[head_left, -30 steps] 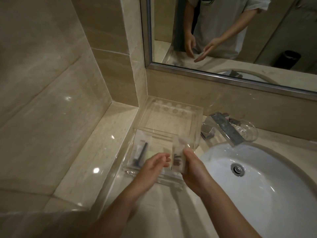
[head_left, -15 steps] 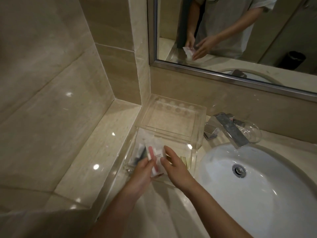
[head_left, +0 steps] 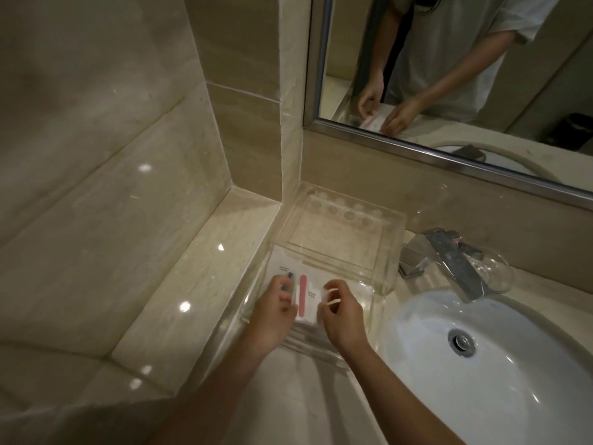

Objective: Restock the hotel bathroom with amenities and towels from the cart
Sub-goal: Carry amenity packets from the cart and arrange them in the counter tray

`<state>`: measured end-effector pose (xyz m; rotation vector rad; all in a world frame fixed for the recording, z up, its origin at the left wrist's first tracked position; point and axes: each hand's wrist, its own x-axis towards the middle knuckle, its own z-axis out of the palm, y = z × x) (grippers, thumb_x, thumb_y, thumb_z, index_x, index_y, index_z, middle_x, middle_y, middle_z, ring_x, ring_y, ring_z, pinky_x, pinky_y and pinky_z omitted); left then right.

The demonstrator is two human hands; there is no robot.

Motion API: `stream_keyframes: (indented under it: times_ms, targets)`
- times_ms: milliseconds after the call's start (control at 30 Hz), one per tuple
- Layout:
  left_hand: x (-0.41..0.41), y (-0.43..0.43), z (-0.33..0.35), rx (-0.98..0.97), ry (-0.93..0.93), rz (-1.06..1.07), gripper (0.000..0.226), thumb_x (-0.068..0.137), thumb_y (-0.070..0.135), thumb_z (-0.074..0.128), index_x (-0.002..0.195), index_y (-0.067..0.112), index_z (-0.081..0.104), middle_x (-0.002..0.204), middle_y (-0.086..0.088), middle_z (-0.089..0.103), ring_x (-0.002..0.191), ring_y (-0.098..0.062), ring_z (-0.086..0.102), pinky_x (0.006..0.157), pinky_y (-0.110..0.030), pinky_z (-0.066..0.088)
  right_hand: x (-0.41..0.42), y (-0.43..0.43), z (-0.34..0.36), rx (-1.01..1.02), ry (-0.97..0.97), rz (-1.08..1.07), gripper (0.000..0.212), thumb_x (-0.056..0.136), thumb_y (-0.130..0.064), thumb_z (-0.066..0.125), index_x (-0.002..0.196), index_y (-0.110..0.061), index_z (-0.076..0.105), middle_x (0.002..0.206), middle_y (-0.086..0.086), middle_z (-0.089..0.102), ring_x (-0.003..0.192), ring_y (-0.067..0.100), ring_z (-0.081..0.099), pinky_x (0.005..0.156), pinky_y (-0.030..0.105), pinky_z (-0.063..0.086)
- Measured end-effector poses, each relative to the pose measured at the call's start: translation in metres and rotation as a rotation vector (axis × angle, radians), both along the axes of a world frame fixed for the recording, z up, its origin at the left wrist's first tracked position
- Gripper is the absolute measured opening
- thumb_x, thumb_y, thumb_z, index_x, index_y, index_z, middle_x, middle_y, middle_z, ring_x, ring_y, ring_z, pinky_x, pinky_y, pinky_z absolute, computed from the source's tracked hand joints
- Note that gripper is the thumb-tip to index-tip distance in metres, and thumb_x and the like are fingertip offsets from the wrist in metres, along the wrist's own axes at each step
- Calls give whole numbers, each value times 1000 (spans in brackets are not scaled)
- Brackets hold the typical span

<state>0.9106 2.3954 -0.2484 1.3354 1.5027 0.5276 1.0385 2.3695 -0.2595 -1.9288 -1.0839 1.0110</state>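
Note:
A clear acrylic amenity tray (head_left: 380, 252) stands in the counter corner, left of the basin. Its front compartment holds a white packet with a dark item (head_left: 282, 268) and, beside it, a white packet with a pink stick-shaped item (head_left: 308, 300). My left hand (head_left: 272, 313) curls its fingers over the left edge of the pink packet, partly covering the dark one. My right hand (head_left: 343, 319) pinches the pink packet's right edge between thumb and fingers. The tray's rear compartment shows only a row of round holes.
A white basin (head_left: 481, 380) fills the lower right, with a chrome faucet (head_left: 449, 261) and a clear glass dish (head_left: 494, 271) behind it. A marble ledge (head_left: 199, 284) and wall close the left side. The mirror (head_left: 449, 59) reflects both hands on the packet.
Both hands have brought the pink packet down into the tray's front compartment, beside the dark-item packet. The view has moved slightly closer to the tray.

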Motion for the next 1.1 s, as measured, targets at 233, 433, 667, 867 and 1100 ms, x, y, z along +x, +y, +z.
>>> stream_keyframes:
  times_ms: [233,433,667,867,1100]
  targets:
    - [0,3,-29,228,378,-194,40,90,16,55,128,25,49,127,5,53,119,-13,46,103,-28,33,-7,10,-15,15,-160,40,29,87,1,52,113,-7,64,106,3,59,83,10,53,64,5,35]
    - [4,5,-35,359,567,-347,48,91,24,49,136,29,36,142,9,38,131,-12,29,106,-29,18,0,15,-21,-27,-231,132,22,86,2,49,91,-13,65,95,2,55,82,15,49,63,7,33]
    - [-2,-9,-34,370,624,-362,54,92,34,42,143,29,25,155,11,12,139,-15,16,113,-35,11,13,1,-37,-52,-408,316,40,84,-8,57,123,-8,59,123,12,61,115,32,54,100,36,40]
    - [-19,-47,-13,336,412,-234,38,95,29,45,132,23,47,136,4,49,126,-14,41,107,-29,28,32,-35,-11,19,-189,322,28,92,-11,53,118,-10,62,119,-1,57,110,12,50,96,23,38]
    - [-28,-126,29,28,186,-145,25,93,28,49,115,20,59,100,8,61,97,-8,56,85,-18,43,53,-81,24,49,42,538,21,92,-12,54,89,-31,63,93,-13,65,91,10,63,82,22,49]
